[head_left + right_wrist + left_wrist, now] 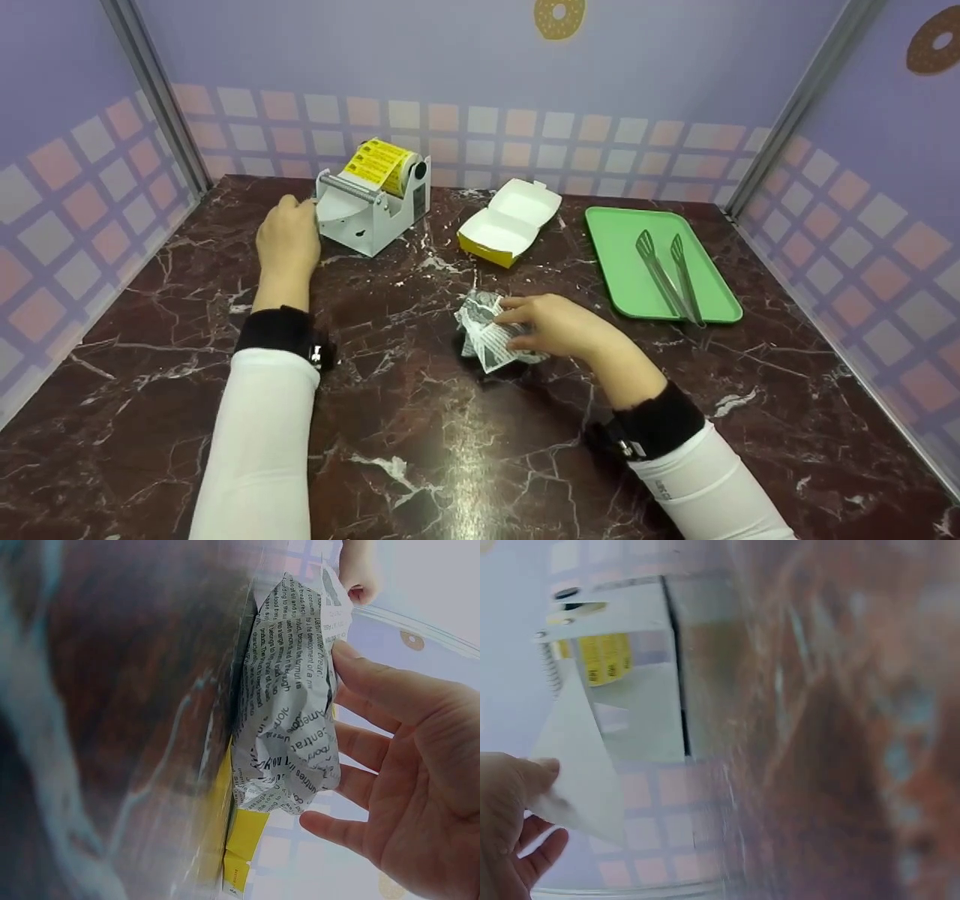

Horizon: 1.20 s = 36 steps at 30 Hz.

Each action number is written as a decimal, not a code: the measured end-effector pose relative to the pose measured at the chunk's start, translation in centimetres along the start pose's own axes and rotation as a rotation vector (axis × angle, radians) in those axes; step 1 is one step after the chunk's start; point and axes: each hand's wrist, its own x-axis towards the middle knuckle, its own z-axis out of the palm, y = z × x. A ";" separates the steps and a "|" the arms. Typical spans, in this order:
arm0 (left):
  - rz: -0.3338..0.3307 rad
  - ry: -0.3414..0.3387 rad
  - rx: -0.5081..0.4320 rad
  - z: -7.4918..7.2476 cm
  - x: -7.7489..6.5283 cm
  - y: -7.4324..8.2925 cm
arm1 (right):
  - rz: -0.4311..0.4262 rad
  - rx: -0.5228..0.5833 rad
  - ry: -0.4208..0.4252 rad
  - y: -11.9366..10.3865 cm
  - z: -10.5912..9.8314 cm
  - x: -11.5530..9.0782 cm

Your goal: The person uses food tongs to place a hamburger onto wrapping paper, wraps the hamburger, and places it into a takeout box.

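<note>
Here, the loose end of a white label strip (577,757) is pinched between the thumb and fingers of the left hand (289,236), which is held just beside the front of a white label dispenser (390,229). The strip is drawn out in a slack, slanting sheet from the dispenser, where a roll of yellow printed labels (380,165) is mounted behind a serrated bar.

By the right hand (559,326), a bundle wrapped in newsprint-patterned paper (484,330) is lightly touched; its edge is met by the thumb, while the fingers are extended loosely, spread rather than clenched. The bundle is set on the dark red, white-veined marble-patterned counter (390,420), in front of a clamshell takeaway box (510,225) and apart from it. The box is opened, with its lid tipped back and its white inside exposed above yellow outer walls.

Farther right, a green tray (611,262) is placed, on which a pair of metal slotted tongs (660,274) is laid with its arms spread, the joined end being directed toward the near rim. The counter is enclosed by lilac panels (480,67) patterned with pink and white squares.
</note>
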 end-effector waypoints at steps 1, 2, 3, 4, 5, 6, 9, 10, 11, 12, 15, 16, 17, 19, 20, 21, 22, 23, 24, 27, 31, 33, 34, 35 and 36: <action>-0.015 -0.002 -0.018 -0.1 -0.3 -0.1 | -0.001 0.000 0.000 0.0 0.0 0.0; -0.020 -0.007 -0.027 -0.2 -0.5 -0.2 | -0.002 0.000 0.002 0.0 0.0 0.0; -0.015 -0.013 -0.029 -0.4 -0.8 -0.2 | 0.001 0.006 0.001 0.0 0.1 0.0; 0.001 -0.019 -0.021 -0.5 -1.0 -0.2 | 0.002 0.008 0.004 0.0 0.1 0.0; 0.022 -0.027 -0.010 -0.5 -1.2 -0.3 | 0.008 0.013 0.004 0.0 0.1 0.0; 0.047 -0.036 0.006 -0.6 -1.3 -0.2 | 0.012 0.016 0.003 0.1 0.2 0.0; 0.115 -0.049 0.052 -0.9 -1.5 -0.2 | 0.022 0.025 -0.001 0.2 0.2 0.0; 0.127 -0.050 0.063 -1.0 -1.6 -0.2 | 0.020 0.025 -0.001 0.2 0.2 0.0; 0.134 -0.052 0.070 -1.0 -1.6 -0.3 | 0.024 0.030 -0.003 0.2 0.2 0.0; 0.135 -0.053 0.076 -1.1 -1.7 -0.4 | 0.020 0.028 -0.002 0.2 0.3 0.0; 0.136 -0.055 0.085 -1.3 -1.9 -0.9 | 0.012 0.030 0.004 0.2 0.2 0.1; 0.133 -0.057 0.087 -1.4 -1.9 -1.2 | 0.009 0.030 0.006 0.2 0.2 0.0; 0.128 -0.058 0.088 -1.5 -2.0 -1.4 | 0.007 0.029 0.007 0.2 0.2 0.0; 0.114 -0.065 0.090 -1.7 -2.1 -1.8 | 0.007 0.034 0.006 0.2 0.2 0.0; 0.107 -0.071 0.091 -1.8 -2.2 -2.0 | 0.012 0.041 0.003 0.2 0.2 0.0; 0.099 -0.081 0.094 -1.9 -2.2 -2.2 | 0.010 0.039 0.002 0.2 0.2 0.0; 0.091 -0.092 0.097 -2.0 -2.3 -2.3 | 0.014 0.043 -0.001 0.2 0.2 0.0; 0.084 -0.105 0.103 -2.1 -2.3 -2.4 | 0.019 0.047 -0.005 0.2 0.2 0.0; 0.079 -0.120 0.109 -2.1 -2.3 -2.5 | 0.024 0.051 -0.008 0.2 0.1 0.0; 0.073 -0.158 0.135 -2.2 -2.4 -2.7 | 0.029 0.053 -0.012 0.2 0.1 -0.1; 0.061 -0.197 0.152 -2.2 -2.4 -3.0 | 0.022 0.044 -0.005 0.1 0.1 -0.1; 0.054 -0.226 0.156 -2.2 -2.4 -3.0 | 0.016 0.040 -0.001 0.1 0.1 -0.1; 0.050 -0.242 0.158 -2.2 -2.4 -3.1 | 0.014 0.037 0.000 0.0 0.0 -0.1; 0.047 -0.259 0.162 -2.2 -2.4 -3.1 | 0.009 0.032 0.001 0.0 0.0 -0.1; 0.043 -0.275 0.164 -2.3 -2.4 -3.1 | 0.010 0.033 0.000 0.0 0.1 -0.1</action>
